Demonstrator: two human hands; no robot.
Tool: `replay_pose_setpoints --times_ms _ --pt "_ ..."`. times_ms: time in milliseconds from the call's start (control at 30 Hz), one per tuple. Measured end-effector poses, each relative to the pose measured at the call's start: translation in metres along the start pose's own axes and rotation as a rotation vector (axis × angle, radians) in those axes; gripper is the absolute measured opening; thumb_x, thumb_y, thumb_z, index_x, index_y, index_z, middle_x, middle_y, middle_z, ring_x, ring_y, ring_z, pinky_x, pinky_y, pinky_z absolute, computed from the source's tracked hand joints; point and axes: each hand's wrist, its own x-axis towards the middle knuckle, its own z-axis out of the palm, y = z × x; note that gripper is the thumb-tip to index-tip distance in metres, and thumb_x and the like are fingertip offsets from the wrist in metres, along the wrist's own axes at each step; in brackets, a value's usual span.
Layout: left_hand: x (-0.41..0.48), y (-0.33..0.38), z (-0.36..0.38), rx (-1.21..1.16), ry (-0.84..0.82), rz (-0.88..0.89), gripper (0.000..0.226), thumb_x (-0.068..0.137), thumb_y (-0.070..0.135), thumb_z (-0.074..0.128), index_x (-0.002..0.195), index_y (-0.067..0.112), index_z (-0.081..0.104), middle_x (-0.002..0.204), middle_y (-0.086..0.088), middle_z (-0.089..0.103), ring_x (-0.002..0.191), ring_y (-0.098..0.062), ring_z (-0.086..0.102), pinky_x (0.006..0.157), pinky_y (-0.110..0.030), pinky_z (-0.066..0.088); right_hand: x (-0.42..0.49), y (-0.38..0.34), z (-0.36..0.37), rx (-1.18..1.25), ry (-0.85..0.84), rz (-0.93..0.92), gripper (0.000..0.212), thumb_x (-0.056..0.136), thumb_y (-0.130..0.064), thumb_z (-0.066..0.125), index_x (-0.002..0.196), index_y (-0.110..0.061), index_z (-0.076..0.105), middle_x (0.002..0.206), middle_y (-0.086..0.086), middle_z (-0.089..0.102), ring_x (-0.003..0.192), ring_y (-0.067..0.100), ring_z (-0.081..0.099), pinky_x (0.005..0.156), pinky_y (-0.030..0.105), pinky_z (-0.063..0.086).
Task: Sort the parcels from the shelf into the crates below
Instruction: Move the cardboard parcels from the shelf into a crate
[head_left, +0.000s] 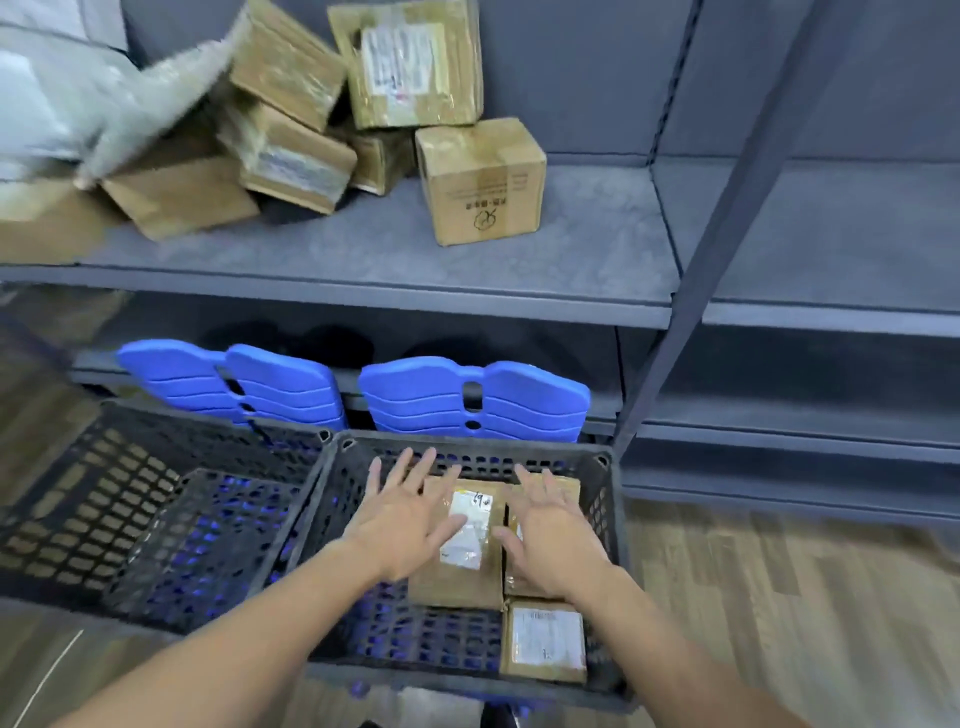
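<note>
Two black mesh crates stand below the shelf, the left crate (156, 499) holding nothing and the right crate (608, 499) holding three cardboard parcels. A flat labelled parcel (462, 566) lies in the right crate between my hands. My left hand (405, 519) and my right hand (550, 540) hover over it with fingers spread and hold nothing. Another parcel (566, 491) lies mostly hidden under my right hand. A small labelled parcel (545, 644) sits at the crate's near right corner. Several cardboard boxes are piled on the grey shelf (467, 280), one box (483, 179) standing apart.
Grey plastic mailer bags (78, 104) lie at the shelf's left end over the boxes. Blue crate lids (472, 400) stand folded back behind both crates. A dark metal upright (727, 208) runs diagonally at the right. Wood-look floor lies right of the crates.
</note>
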Motion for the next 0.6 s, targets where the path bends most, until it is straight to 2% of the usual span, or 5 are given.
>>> replay_pose_setpoints --times_ms 133,267,400,533,600 --pt "-0.015 -0.015 -0.039 0.012 0.128 -0.022 0.117 0.057 0.087 -0.036 0.163 0.046 -0.007 0.173 0.004 -0.015 0.160 -0.028 -0.016 0.126 -0.060 -0.009 0.001 -0.015 -0.041 -0.054 0.092 -0.057 0.063 0.110 -0.049 0.035 0.166 -0.024 0.019 0.175 0.002 -0.002 0.161 0.031 0.002 0.130 0.050 0.007" --pt "-0.029 -0.040 -0.071 0.020 0.199 -0.048 0.080 0.088 0.078 -0.006 0.162 0.047 -0.004 0.173 0.006 -0.016 0.158 -0.025 -0.022 0.125 -0.059 -0.013 0.008 -0.031 -0.079 -0.097 0.163 -0.081 0.064 0.110 -0.047 0.036 0.167 -0.024 0.016 0.175 0.002 -0.003 0.161 0.033 -0.002 0.130 0.050 0.004" --pt "-0.033 -0.070 -0.092 0.013 0.241 -0.077 0.092 0.079 0.081 -0.011 0.163 0.045 -0.004 0.173 0.009 -0.016 0.159 -0.026 -0.019 0.126 -0.060 -0.011 0.017 -0.050 -0.109 -0.091 0.248 -0.092 0.064 0.109 -0.047 0.038 0.166 -0.024 0.019 0.175 0.000 -0.003 0.161 0.033 -0.001 0.130 0.050 0.007" --pt "-0.033 -0.100 -0.106 -0.030 0.263 -0.099 0.080 0.091 0.077 0.003 0.164 0.043 -0.006 0.173 0.007 -0.017 0.159 -0.026 -0.019 0.126 -0.059 -0.011 0.034 -0.071 -0.124 -0.058 0.332 -0.078 0.063 0.109 -0.048 0.038 0.166 -0.026 0.019 0.175 -0.002 0.000 0.161 0.030 0.004 0.130 0.047 0.012" --pt "-0.030 -0.115 -0.112 -0.052 0.269 -0.097 0.082 0.092 0.079 0.008 0.164 0.042 -0.005 0.174 0.005 -0.014 0.160 -0.026 -0.017 0.126 -0.059 -0.010 0.045 -0.084 -0.130 -0.017 0.362 -0.060 0.062 0.109 -0.047 0.040 0.165 -0.028 0.021 0.175 -0.002 0.003 0.161 0.028 0.006 0.130 0.044 0.013"
